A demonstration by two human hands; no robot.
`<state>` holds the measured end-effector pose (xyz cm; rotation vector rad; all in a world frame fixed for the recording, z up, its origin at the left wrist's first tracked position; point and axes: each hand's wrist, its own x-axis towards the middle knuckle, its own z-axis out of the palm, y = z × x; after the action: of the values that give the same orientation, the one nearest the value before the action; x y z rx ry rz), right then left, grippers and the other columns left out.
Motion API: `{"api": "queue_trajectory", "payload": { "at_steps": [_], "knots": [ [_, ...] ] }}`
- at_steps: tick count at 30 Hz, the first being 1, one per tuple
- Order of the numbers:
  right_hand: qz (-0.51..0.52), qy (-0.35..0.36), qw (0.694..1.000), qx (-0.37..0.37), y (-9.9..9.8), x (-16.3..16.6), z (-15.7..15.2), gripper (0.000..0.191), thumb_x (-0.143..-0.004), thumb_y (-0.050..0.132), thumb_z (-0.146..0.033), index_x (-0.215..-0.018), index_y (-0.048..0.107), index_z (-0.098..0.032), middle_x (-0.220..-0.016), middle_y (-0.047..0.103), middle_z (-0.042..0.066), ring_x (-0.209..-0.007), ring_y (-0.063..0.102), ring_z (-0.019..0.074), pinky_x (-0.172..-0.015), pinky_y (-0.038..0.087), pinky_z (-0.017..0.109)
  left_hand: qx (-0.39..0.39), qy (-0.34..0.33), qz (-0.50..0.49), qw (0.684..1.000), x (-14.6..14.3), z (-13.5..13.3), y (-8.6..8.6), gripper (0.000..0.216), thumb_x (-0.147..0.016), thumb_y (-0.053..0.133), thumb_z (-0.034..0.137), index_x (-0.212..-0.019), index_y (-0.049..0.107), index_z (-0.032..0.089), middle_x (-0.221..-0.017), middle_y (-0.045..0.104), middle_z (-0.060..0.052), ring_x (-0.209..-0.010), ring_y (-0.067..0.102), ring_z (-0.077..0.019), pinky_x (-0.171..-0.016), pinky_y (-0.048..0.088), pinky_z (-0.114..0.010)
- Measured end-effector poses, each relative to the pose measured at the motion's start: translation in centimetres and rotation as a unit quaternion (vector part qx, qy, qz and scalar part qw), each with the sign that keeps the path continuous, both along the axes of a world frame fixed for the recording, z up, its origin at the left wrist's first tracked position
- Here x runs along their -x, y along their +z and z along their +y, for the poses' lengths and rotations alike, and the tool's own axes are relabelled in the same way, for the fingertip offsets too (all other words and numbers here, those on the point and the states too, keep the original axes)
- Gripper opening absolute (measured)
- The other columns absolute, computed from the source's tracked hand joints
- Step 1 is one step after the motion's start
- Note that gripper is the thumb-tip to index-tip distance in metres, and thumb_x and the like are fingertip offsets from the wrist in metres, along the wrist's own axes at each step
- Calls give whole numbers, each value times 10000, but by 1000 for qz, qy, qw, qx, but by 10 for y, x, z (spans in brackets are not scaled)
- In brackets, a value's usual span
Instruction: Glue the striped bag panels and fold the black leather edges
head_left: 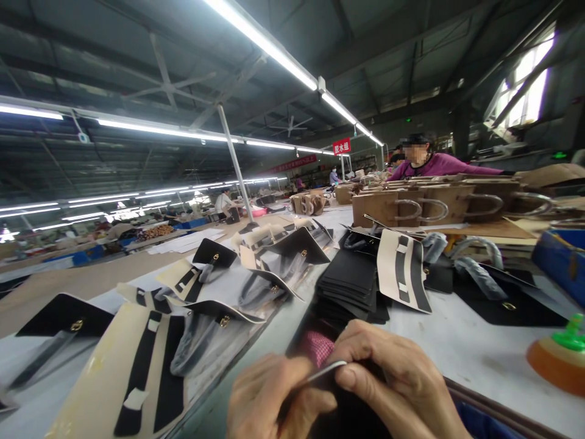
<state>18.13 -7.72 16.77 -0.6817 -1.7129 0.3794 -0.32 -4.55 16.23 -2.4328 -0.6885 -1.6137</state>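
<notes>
My left hand (272, 393) and right hand (397, 372) both pinch a dark, pale-edged piece (326, 371) between thumb and fingers, near the stacked black panels (345, 280) on the surface (484, 353).

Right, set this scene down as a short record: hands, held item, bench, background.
Left grip: thumb and fingers around a thin piece
Right grip: pinching the same piece
Held item: pale edge visible; rest largely hidden
Bench, ahead: stack of black panels, cream panel with black strips beside it
Bench, left: plastic-wrapped handle among cream and black pieces
Bench, right: orange container with green top
Background: brown bags, co-worker in purple
</notes>
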Motion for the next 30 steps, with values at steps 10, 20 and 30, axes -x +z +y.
{"api": "queue_trajectory", "payload": {
  "at_steps": [10, 20, 30],
  "knots": [
    [33, 65, 991, 116, 10, 1, 5, 300, -1003, 563, -361, -753, 624, -206, -745, 600, -33, -683, 546, 94, -659, 424, 196, -70, 21, 142, 987, 5, 3, 14, 299, -1027, 490, 287, -1280, 544, 138, -916, 792, -58, -725, 748, -136, -707, 596, -198],
    [-79, 26, 970, 229, -27, -12, 7, 351, -933, 620, -553, -837, 636, -215, -813, 615, -15, -749, 541, 138, -680, 410, 240, 45, 74, 76, 993, 23, 7, 4, 252, -1000, 550, 303, -1244, 613, 282, -1082, 790, 40, -918, 762, -102, -799, 549, -66],
    [-138, 30, 989, 45, 9, -7, 18, 314, -1052, 456, -325, -767, 499, -202, -765, 521, -28, -635, 463, 97, -560, 357, 221, 172, -28, 58, 983, 31, 8, 23, 233, -977, 581, 297, -1181, 608, 407, -955, 767, 152, -903, 748, -38, -796, 497, -11]
  ]
}}
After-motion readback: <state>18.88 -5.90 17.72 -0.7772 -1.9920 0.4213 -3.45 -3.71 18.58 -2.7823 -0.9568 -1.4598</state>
